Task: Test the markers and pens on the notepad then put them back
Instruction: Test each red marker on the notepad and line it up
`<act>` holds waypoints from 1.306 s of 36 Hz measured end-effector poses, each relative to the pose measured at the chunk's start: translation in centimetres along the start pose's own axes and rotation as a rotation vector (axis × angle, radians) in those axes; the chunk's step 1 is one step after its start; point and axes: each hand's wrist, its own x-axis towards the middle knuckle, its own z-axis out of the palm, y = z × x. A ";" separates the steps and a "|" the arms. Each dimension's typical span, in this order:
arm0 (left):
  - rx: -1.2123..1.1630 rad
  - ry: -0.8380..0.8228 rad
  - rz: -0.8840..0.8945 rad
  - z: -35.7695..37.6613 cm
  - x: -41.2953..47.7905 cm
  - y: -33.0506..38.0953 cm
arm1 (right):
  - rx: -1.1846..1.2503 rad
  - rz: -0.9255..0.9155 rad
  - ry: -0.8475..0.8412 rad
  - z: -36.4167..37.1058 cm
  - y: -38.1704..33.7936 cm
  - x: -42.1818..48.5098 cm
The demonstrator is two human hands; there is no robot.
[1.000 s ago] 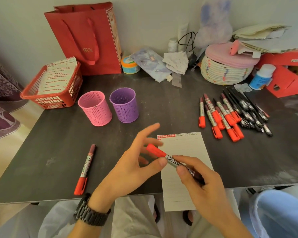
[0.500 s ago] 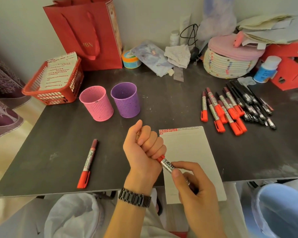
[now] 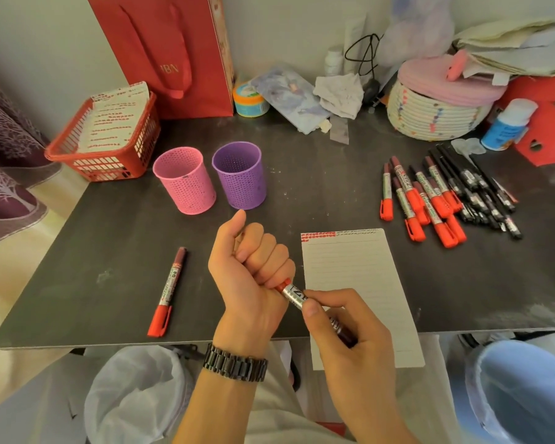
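Observation:
I hold a red-capped marker (image 3: 293, 294) between both hands over the table's front edge. My left hand (image 3: 249, 274) is a fist wrapped round its red cap, which is mostly hidden. My right hand (image 3: 346, 328) pinches the silver barrel with thumb and fingers. The lined notepad (image 3: 350, 277) lies just right of my hands, its lower end overhanging the edge. Another red-capped marker (image 3: 168, 291) lies alone at the left. A heap of red markers (image 3: 420, 200) and black pens (image 3: 481, 190) lies at the right. Behind my hands stand a pink cup (image 3: 185, 181) and a purple cup (image 3: 239, 174).
A red basket (image 3: 106, 161) with papers sits at the back left, a red paper bag (image 3: 170, 52) behind it. A woven lidded basket (image 3: 439, 107), a small bottle (image 3: 507, 123), a red box and loose clutter line the back. Bins stand below the table's front edge.
My left hand went from open fingers pinching the cap to a fist closed round it. The marker stayed between both hands, and the view shifted slightly.

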 end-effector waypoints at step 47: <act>1.704 0.955 0.505 -15.5 -8.1 14.0 | -0.808 -0.210 -0.566 8.7 2.6 8.5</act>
